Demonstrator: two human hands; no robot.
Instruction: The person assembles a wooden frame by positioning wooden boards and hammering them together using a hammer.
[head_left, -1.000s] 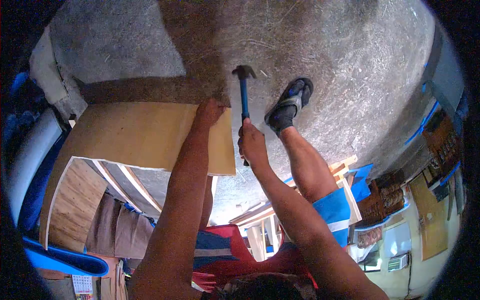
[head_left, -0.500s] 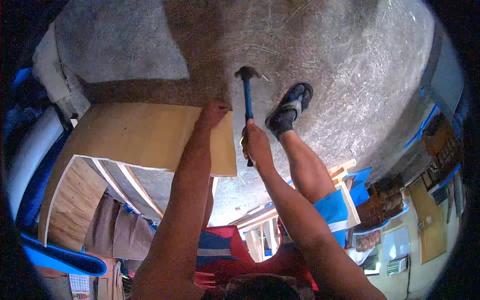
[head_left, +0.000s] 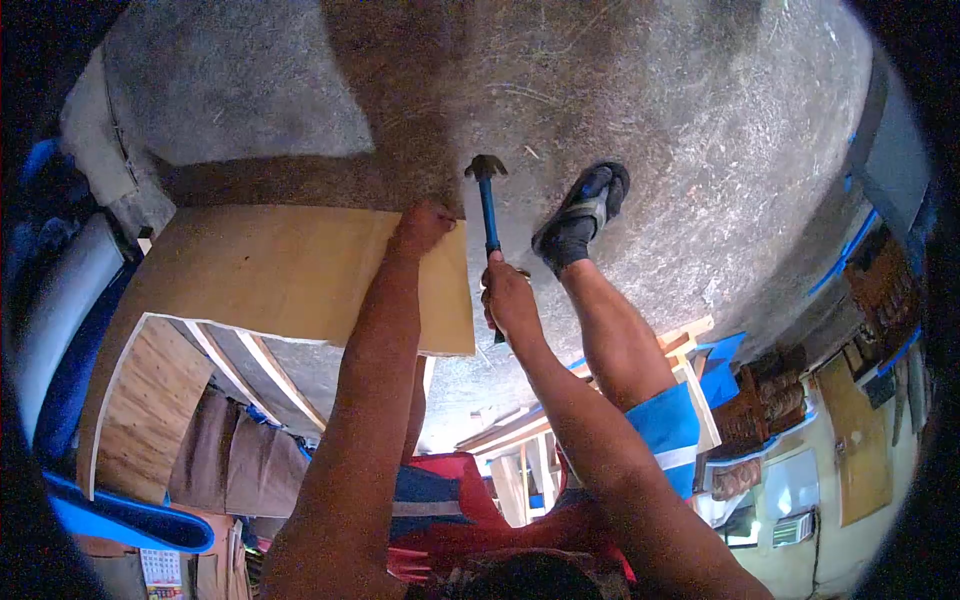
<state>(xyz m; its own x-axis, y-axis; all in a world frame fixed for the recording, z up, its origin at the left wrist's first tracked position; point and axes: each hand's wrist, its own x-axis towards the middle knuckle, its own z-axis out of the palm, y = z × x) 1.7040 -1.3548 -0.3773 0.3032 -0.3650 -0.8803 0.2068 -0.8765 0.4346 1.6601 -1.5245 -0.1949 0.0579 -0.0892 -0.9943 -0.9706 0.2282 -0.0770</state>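
While right hand (head_left: 512, 297) grips hammer (head_left: 488, 210), left hand (head_left: 424, 230) curls on panel (head_left: 280, 258).

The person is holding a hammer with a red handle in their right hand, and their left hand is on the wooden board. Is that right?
Not quite: the hammer is blue-handled, not red-handled, as the head view shows. The right hand does hold it, and the left hand is on the wooden board.

forearms (head_left: 375, 340) totally bare | some red clothing (head_left: 482, 500) | blue shorts (head_left: 665, 425) w/ a pale stripe (head_left: 677, 456) | dark chunky sandal (head_left: 603, 186), grey strap (head_left: 587, 208), looks like a dark sock (head_left: 569, 247)
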